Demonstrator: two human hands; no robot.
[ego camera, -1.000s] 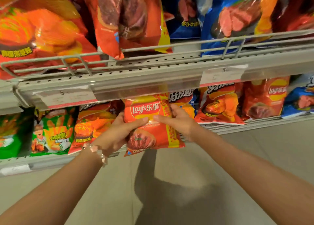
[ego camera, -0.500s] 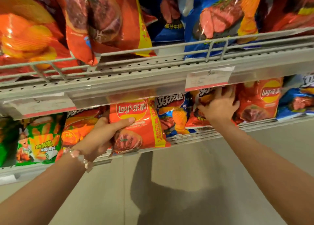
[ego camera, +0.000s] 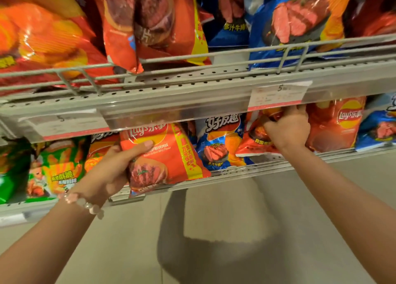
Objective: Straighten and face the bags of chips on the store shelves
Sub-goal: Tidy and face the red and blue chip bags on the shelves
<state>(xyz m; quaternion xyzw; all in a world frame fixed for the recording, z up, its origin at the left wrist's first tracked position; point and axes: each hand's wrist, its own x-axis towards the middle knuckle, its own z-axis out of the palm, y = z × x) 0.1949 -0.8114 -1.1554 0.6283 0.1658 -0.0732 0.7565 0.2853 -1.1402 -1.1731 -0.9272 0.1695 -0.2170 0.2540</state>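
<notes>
The left hand (ego camera: 111, 168) grips a red Lay's bag (ego camera: 162, 155) at its left edge, thumb laid across the front and the other fingers hidden behind it. The bag stands at the front of the lower shelf (ego camera: 235, 172), tilted, its bottom corner hanging over the shelf lip; its top, with part of the logo, is blurred behind the clear price strip (ego camera: 171, 114) of the upper shelf (ego camera: 192, 84). A bead bracelet (ego camera: 83, 202) sits on that wrist.

The right hand (ego camera: 289, 127) reaches under the price strip with fingers curled round the top of an orange-red bag (ego camera: 255, 140). The fingertips and the bag's upper part are hidden by the strip and a price tag (ego camera: 278, 95), so how much of the bag is gripped cannot be told.

Between the two held bags stands a blue bag (ego camera: 220, 146), partly covered by the red one. To the right stands another Lay's bag (ego camera: 336, 125), and beyond it a blue one cut off by the frame edge. To the left, an orange bag (ego camera: 100, 153) is mostly hidden behind the left hand, next to a green bag (ego camera: 57, 170).

On the upper shelf, large red bags (ego camera: 150, 22) and blue bags (ego camera: 295, 24) lean behind a wire rail (ego camera: 235, 52), their tops cut off. The tag print is too small to read.
</notes>
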